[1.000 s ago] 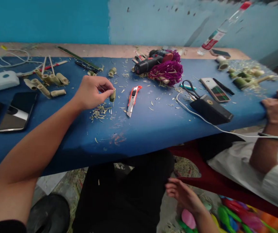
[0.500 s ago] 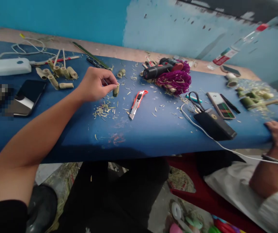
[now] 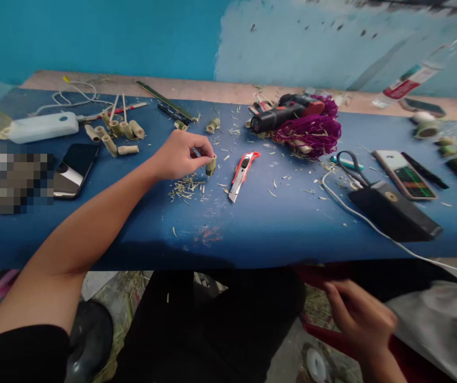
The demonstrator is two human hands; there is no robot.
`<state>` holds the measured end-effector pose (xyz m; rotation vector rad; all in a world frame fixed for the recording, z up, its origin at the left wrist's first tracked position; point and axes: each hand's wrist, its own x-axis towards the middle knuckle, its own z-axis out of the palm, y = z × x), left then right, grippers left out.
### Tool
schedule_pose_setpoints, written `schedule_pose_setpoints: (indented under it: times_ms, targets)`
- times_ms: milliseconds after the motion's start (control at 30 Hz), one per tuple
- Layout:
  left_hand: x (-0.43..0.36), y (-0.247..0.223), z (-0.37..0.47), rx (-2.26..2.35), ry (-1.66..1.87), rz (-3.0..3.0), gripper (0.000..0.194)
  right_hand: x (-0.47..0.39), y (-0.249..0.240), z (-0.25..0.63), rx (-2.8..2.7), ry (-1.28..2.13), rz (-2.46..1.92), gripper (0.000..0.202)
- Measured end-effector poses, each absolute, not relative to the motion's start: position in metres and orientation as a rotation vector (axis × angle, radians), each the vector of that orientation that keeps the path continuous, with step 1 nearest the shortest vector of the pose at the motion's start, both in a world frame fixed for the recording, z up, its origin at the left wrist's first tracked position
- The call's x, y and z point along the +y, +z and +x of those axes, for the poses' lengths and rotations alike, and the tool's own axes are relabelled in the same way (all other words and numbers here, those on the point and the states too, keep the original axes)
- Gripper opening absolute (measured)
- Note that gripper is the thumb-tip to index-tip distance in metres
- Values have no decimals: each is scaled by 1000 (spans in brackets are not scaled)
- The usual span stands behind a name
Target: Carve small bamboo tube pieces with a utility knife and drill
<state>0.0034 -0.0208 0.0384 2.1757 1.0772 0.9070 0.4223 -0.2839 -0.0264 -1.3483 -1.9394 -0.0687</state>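
Note:
My left hand [image 3: 184, 154] pinches a short bamboo tube [image 3: 211, 166] between thumb and fingertips. The tube stands upright at the blue tabletop, beside a small heap of shavings [image 3: 187, 187]. To its right lies an orange-and-silver utility knife [image 3: 241, 176] with some blade showing. Below the table edge, at lower right, my right hand [image 3: 362, 319] is in the air, blurred. Its fingers are bent and partly hidden, so whether they hold anything does not show. Another bamboo tube [image 3: 213, 125] lies farther back.
Several cut bamboo tubes [image 3: 109, 143] lie at the left, near a phone [image 3: 77, 167] and a white device [image 3: 43, 126]. Behind the knife is a black-and-red power tool [image 3: 280, 118] on purple netting [image 3: 312, 133]. A black pouch [image 3: 394, 210] and another phone [image 3: 406, 174] lie rightward.
The view has swung left, shifting things rightward in the picture. My right hand has come into view at lower right. The co-worker's hand has left view. My left hand still holds the bamboo tube.

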Motion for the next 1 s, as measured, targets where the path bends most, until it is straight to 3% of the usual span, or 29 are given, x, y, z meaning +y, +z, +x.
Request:
schedule_pose_setpoints:
  times_ms: [100,233,400,633,800,1000]
  targets:
    - [-19,35,3,1075,897,2168,12,-200,-26,394,-2085,-170,-970,29]
    - [-13,32,0,1079,911,2172,11,-87,19,339,-2400,-128,-821,50]
    - [1,29,-12,1101,977,2140,12,-9,55,301,-2915,320,-709,43]
    - [19,23,-27,1167,994,2082,9,35,64,288,-2967,606,-891,15]
    - [23,21,-26,1106,1090,1725,6,66,70,286,-2632,792,-1154,19]
    - [13,38,-18,929,1226,1121,12,77,50,247,-1855,803,-1016,26]
